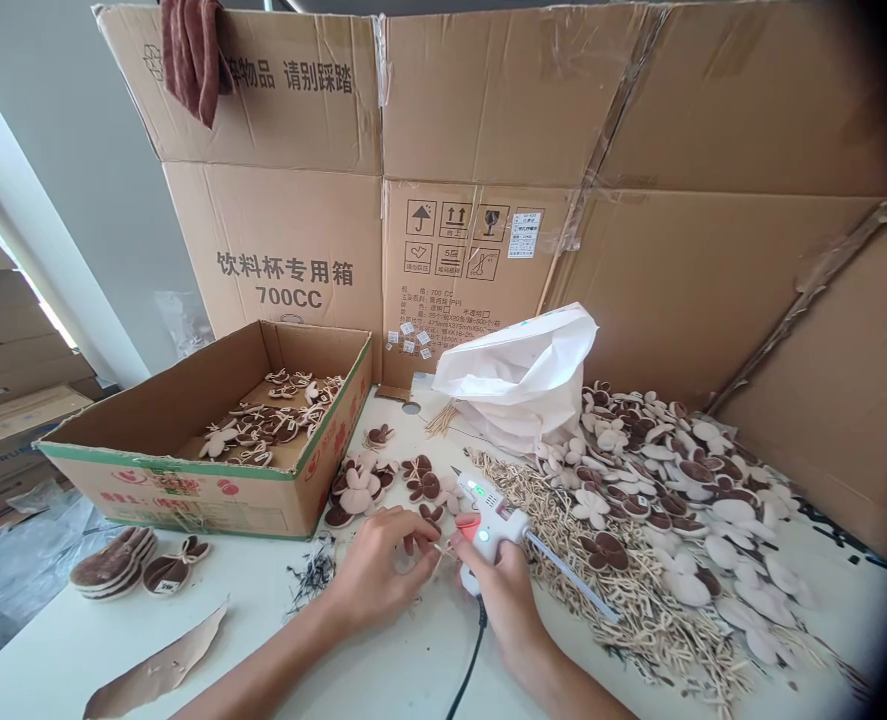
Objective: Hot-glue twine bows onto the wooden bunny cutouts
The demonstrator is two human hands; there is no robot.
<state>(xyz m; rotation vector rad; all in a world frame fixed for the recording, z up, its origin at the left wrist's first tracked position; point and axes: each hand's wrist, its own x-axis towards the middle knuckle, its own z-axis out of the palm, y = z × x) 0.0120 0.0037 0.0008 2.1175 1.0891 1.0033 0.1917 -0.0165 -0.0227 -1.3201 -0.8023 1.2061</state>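
My right hand point(504, 592) is wrapped round a white hot glue gun point(488, 508), its nozzle pointing away to the upper left and a glue stick point(570, 575) sticking out behind. Close beside it, my left hand point(383, 570) is closed in a pinch on a thin beige cord point(440, 549), partly hidden by the fingers. Just beyond both hands lie brown and cream plush flower-shaped pieces point(360, 487). A tangle of dark threads point(313, 572) rests left of my left hand.
An open cardboard box point(210, 495) holding small plush pieces stands at left. Beige cords point(660, 640) and plush flower pieces point(705, 480) heap up at right. Behind are a white bag point(514, 375) and a tall cardboard wall point(285, 220). Torn cardboard point(158, 670) lies front left.
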